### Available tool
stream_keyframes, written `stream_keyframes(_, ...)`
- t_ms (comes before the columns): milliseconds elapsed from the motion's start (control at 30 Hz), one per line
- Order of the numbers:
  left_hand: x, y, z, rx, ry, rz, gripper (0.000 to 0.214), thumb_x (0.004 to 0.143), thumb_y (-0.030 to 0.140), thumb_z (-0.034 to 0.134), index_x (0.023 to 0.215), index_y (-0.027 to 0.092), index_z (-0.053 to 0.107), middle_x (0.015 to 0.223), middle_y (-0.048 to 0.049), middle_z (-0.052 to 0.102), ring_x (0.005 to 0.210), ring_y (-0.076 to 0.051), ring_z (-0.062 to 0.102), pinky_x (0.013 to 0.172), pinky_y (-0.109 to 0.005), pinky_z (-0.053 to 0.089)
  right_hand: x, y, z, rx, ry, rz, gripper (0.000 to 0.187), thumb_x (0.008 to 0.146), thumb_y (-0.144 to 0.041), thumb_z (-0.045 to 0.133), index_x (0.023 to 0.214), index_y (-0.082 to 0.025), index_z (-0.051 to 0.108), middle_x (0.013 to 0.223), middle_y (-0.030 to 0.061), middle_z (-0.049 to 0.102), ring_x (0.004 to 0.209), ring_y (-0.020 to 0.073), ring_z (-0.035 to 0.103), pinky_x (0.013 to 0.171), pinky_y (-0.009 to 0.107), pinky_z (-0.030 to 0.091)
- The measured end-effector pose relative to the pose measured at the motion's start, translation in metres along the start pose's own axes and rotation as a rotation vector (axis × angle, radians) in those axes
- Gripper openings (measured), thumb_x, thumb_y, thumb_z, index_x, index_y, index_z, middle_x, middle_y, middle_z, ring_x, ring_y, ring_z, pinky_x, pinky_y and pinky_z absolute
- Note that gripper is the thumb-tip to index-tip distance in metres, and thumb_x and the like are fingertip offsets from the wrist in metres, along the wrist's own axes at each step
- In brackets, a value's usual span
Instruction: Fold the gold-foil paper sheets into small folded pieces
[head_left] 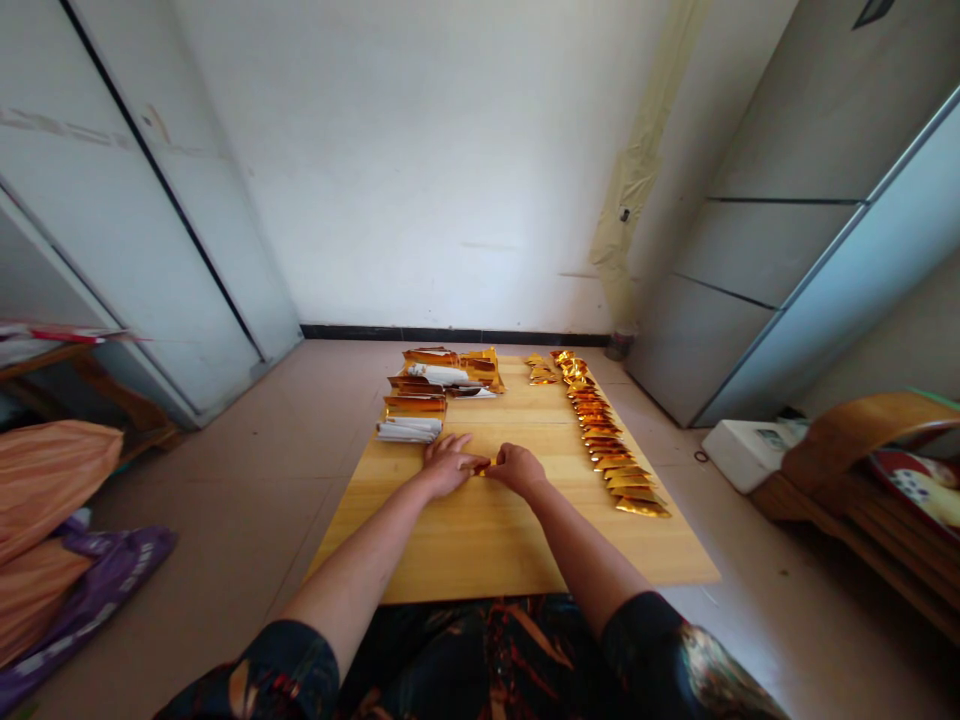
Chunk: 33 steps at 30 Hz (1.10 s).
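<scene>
A small piece of gold foil paper [481, 469] lies low over the wooden table between my two hands. My left hand [448, 466] rests on the tabletop, some fingers spread, its thumb side pressing the left end of the paper. The fingers of my right hand [519, 468] are bent in a pinch at the paper's right end. Much of the paper is hidden by the fingers. Just beyond my left hand is a stack of foil sheets [414, 406], with white-backed sheets [409, 430] at its near end. A long row of folded gold pieces [600, 430] runs along the table's right side.
More gold sheets [480, 366] and a white roll-like bundle [439, 375] lie at the table's far left. A few folded pieces [541, 370] sit near its far edge. Around the wooden table [480, 550] are a fridge [757, 240], a white box [750, 452] and bags [60, 510].
</scene>
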<state>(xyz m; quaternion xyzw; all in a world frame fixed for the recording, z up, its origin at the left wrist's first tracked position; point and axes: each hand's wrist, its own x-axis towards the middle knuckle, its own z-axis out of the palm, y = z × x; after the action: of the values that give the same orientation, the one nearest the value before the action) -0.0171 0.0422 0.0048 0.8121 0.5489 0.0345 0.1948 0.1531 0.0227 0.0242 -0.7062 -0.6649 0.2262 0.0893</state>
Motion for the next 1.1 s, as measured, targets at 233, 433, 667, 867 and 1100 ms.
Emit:
stream_keyframes(233,0.001,0.000,-0.001,0.032,-0.025,-0.002,0.039,0.084,0.033,0.045,0.119,0.043,0.058,0.152,0.0075,0.025,0.140,-0.029,0.016,0.112,-0.051,0.011,-0.001,-0.020,0.000,-0.136,-0.011,0.094,0.051,0.068,-0.054,0.064,0.105,-0.019,0.063,0.107,0.0133,0.067,0.098,0.0259,0.063,0.074,0.031,0.048)
stream_keyframes(433,0.001,0.002,-0.002,0.026,-0.021,-0.009,0.040,0.082,0.030,0.047,0.119,0.043,0.059,0.152,0.0080,0.026,0.140,-0.028,0.017,0.112,-0.049,0.011,0.002,-0.019,-0.003,-0.109,-0.042,0.107,0.050,0.064,-0.048,0.070,0.104,-0.019,0.063,0.109,0.0133,0.067,0.100,0.0259,0.063,0.075,0.031,0.049)
stream_keyframes(667,0.001,0.000,-0.002,0.000,-0.029,-0.017,0.040,0.081,0.033,0.049,0.118,0.045,0.058,0.152,0.0085,0.024,0.140,-0.029,0.016,0.112,-0.050,0.009,0.010,-0.007,-0.006,-0.039,-0.073,0.077,0.033,0.061,-0.028,0.075,0.092,-0.019,0.067,0.095,0.0077,0.070,0.088,0.0199,0.066,0.065,0.021,0.045)
stream_keyframes(867,0.003,-0.001,-0.001,-0.002,-0.039,-0.013,0.040,0.082,0.034,0.049,0.117,0.050,0.057,0.152,0.0116,0.024,0.140,-0.029,0.016,0.112,-0.052,0.010,0.014,0.008,-0.001,-0.026,-0.055,0.052,0.021,0.061,-0.018,0.071,0.081,-0.019,0.068,0.078,0.0034,0.070,0.070,0.0147,0.064,0.054,0.018,0.040)
stream_keyframes(1100,0.002,0.002,-0.003,0.011,-0.051,-0.022,0.040,0.083,0.032,0.048,0.117,0.050,0.056,0.151,0.0114,0.025,0.140,-0.028,0.017,0.111,-0.051,0.012,0.009,0.021,-0.005,0.024,-0.023,0.062,0.014,0.060,-0.014,0.068,0.073,-0.018,0.066,0.069,0.0016,0.069,0.062,0.0125,0.062,0.051,0.017,0.037)
